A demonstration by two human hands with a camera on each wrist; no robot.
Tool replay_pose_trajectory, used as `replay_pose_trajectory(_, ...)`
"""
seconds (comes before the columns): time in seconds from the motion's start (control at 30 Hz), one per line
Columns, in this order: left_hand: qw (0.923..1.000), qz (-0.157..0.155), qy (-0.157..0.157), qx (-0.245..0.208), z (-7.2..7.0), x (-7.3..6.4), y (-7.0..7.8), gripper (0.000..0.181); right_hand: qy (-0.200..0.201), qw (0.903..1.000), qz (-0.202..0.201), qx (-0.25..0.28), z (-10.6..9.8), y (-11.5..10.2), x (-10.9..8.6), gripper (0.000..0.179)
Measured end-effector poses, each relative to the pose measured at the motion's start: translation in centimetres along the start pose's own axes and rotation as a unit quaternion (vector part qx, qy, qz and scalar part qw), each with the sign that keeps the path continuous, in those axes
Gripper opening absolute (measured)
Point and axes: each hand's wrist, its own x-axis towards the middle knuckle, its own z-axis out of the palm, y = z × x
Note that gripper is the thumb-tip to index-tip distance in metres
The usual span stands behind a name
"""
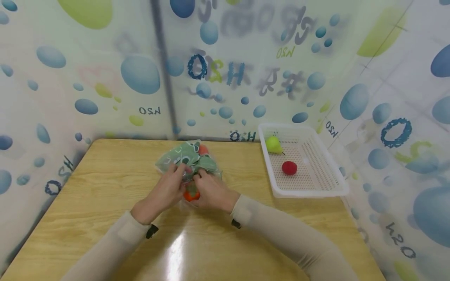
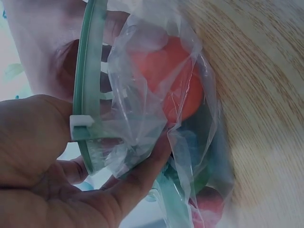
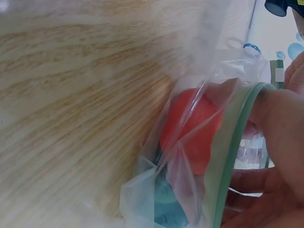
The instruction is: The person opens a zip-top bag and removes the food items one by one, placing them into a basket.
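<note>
- Left hand [image 1: 169, 189] and right hand [image 1: 214, 192] pinch the rim of a clear, green-edged zip bag [image 1: 183, 151] on the tabletop [image 1: 119, 175].
- Inside it, an orange-red fruit [image 1: 191, 194]; the bag's white print [image 1: 184, 160] looks too blurred to read.
- Wall lettering [image 1: 234, 73] reads "H2O", mirrored.

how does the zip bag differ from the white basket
The zip bag is see-through with green parts; the basket is white. The bag is crumpled; the basket keeps a box shape. The left hand and right hand hold the bag; neither touches the basket. Both are on the table.
</note>
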Motion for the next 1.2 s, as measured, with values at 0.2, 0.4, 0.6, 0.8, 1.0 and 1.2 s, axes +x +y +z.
replay_pose_trajectory(0.2,1.0000,-0.005,0.000,-0.005,0.0,-0.1,0.2,0.040,-0.002,1.0000,0.005,0.006,-0.5,-0.1,-0.1,0.059)
replay_pose_trajectory(0.4,1.0000,-0.002,0.004,-0.008,0.1,-0.1,0.2,0.037,-0.001,0.9999,0.005,0.013,-1.3,-0.1,-0.5,0.061)
replay_pose_trajectory(0.6,1.0000,-0.005,0.000,-0.003,0.0,-0.1,0.0,0.041,0.001,0.9999,0.003,0.015,-2.1,0.1,-1.0,0.066)
replay_pose_trajectory(0.8,0.9998,-0.015,-0.013,0.003,0.0,0.0,-0.1,0.045,-0.004,0.9990,-0.003,0.045,-3.0,0.4,-1.7,0.072)
replay_pose_trajectory(1.0,0.9998,-0.005,-0.014,0.010,0.0,-0.1,-0.2,0.046,-0.023,0.9971,0.001,0.073,-4.1,0.8,-2.4,0.075)
replay_pose_trajectory(1.2,0.9999,-0.002,-0.013,0.007,0.0,-0.1,-0.2,0.047,-0.014,0.9963,-0.009,0.084,-5.7,1.3,-3.2,0.072)
